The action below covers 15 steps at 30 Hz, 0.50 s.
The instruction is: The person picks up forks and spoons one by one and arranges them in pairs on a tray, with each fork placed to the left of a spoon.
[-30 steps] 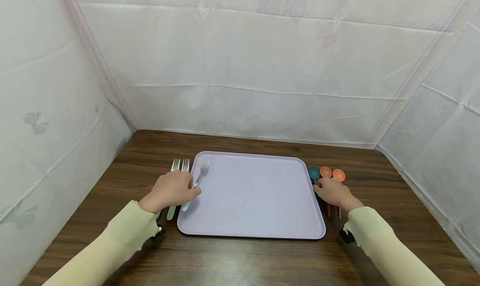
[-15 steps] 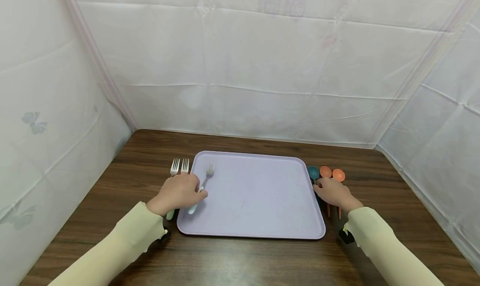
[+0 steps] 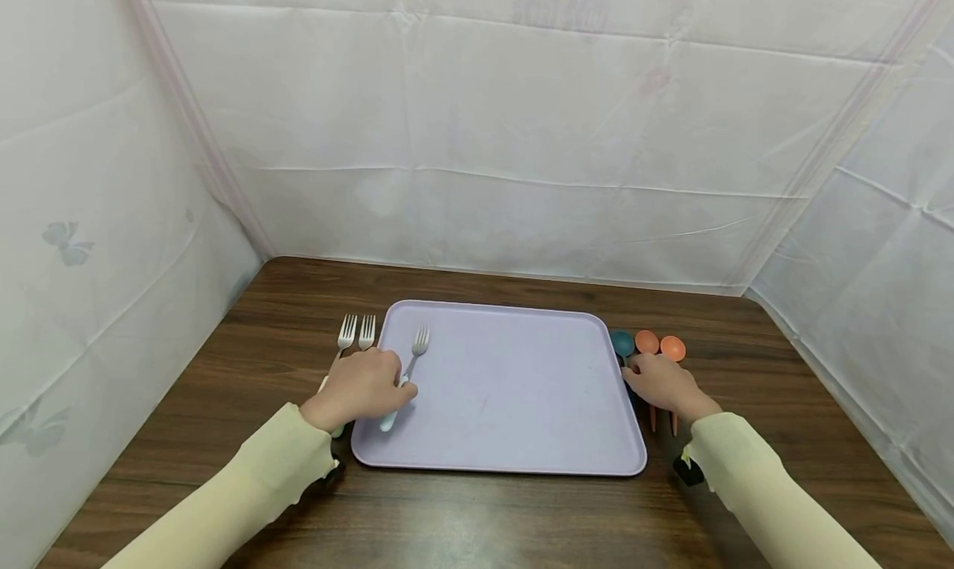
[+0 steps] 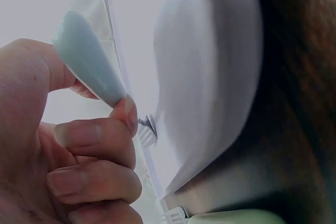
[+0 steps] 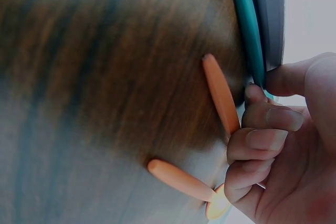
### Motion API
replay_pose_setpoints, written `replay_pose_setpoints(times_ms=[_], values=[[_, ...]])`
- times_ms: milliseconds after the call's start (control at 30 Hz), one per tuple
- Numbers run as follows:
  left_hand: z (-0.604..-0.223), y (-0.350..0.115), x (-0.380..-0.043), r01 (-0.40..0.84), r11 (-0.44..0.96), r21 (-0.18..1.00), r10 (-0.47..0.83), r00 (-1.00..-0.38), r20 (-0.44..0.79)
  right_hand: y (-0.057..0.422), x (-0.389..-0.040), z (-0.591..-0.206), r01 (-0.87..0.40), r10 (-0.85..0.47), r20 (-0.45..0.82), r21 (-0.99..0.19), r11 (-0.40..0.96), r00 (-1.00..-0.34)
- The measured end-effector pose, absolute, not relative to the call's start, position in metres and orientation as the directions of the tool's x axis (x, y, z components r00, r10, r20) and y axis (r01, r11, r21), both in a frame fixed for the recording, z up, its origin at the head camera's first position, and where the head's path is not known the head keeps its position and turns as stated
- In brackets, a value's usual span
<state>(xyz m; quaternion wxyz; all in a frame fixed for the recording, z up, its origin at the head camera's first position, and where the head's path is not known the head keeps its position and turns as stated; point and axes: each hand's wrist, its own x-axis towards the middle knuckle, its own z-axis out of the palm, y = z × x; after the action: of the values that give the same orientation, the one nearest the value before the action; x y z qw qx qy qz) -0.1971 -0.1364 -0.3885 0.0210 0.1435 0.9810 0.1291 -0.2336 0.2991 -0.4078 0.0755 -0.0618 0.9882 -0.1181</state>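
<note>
My left hand (image 3: 365,387) pinches a fork (image 3: 420,341) by its pale blue-green handle (image 4: 89,59), over the left part of the lilac tray (image 3: 514,387). The fork's tines point away from me; whether they touch the tray, I cannot tell. To the left of the tray lie two more forks, one fork (image 3: 347,333) and another fork (image 3: 367,333), their handles mostly behind my left hand. At the tray's right edge, thumb and forefinger of my right hand (image 3: 662,383) pinch a teal spoon (image 3: 623,344) by its handle (image 5: 247,24).
Right of the teal spoon lie two orange spoons, one orange spoon (image 3: 647,341) partly under my right hand and an outer orange spoon (image 3: 673,349). Everything stands on a dark wooden table (image 3: 462,515). White cloth (image 3: 477,138) encloses its back and sides.
My left hand has moved right and slightly toward me, carrying the fork farther over the tray. The right hand has stayed at the teal spoon.
</note>
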Motion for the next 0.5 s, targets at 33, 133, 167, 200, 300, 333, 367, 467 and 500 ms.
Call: replay_pose_setpoints(times_ms=[33,133,167,200,300,333,367,467,500], values=[[-0.3888,-0.1362,-0.1967,0.275,0.924,0.267,0.287,-0.958,-0.006,0.2991,-0.2335,-0.4079,-0.104,-0.139,-0.133,-0.242,0.965,-0.981],[-0.3899,-0.1356,-0.1956,0.272,0.917,0.290,0.288,-0.957,-0.013,0.2989,-0.2336,-0.4081,-0.101,-0.135,-0.132,-0.238,0.966,-0.982],[-0.3902,-0.1355,-0.1951,0.271,0.916,0.296,0.288,-0.957,-0.014,0.2988,-0.2336,-0.4081,-0.101,-0.135,-0.132,-0.237,0.966,-0.982],[-0.3905,-0.1352,-0.1949,0.272,0.914,0.302,0.289,-0.957,-0.013,0.2987,-0.2337,-0.4080,-0.101,-0.134,-0.131,-0.237,0.966,-0.982],[-0.3916,-0.1345,-0.1945,0.279,0.909,0.310,0.295,-0.956,-0.004,0.2985,-0.2334,-0.4077,-0.102,-0.136,-0.130,-0.238,0.966,-0.982],[-0.3918,-0.1342,-0.1943,0.281,0.908,0.312,0.296,-0.955,-0.003,0.2985,-0.2332,-0.4076,-0.102,-0.136,-0.129,-0.240,0.965,-0.982],[-0.3920,-0.1339,-0.1940,0.282,0.907,0.313,0.298,-0.955,-0.002,0.2985,-0.2330,-0.4075,-0.101,-0.136,-0.129,-0.242,0.965,-0.982],[-0.3929,-0.1334,-0.1939,0.283,0.905,0.316,0.301,-0.954,-0.008,0.2984,-0.2323,-0.4070,-0.102,-0.136,-0.128,-0.247,0.964,-0.982],[-0.3934,-0.1333,-0.1940,0.280,0.907,0.315,0.299,-0.954,-0.013,0.2983,-0.2322,-0.4068,-0.102,-0.137,-0.129,-0.248,0.963,-0.982]])
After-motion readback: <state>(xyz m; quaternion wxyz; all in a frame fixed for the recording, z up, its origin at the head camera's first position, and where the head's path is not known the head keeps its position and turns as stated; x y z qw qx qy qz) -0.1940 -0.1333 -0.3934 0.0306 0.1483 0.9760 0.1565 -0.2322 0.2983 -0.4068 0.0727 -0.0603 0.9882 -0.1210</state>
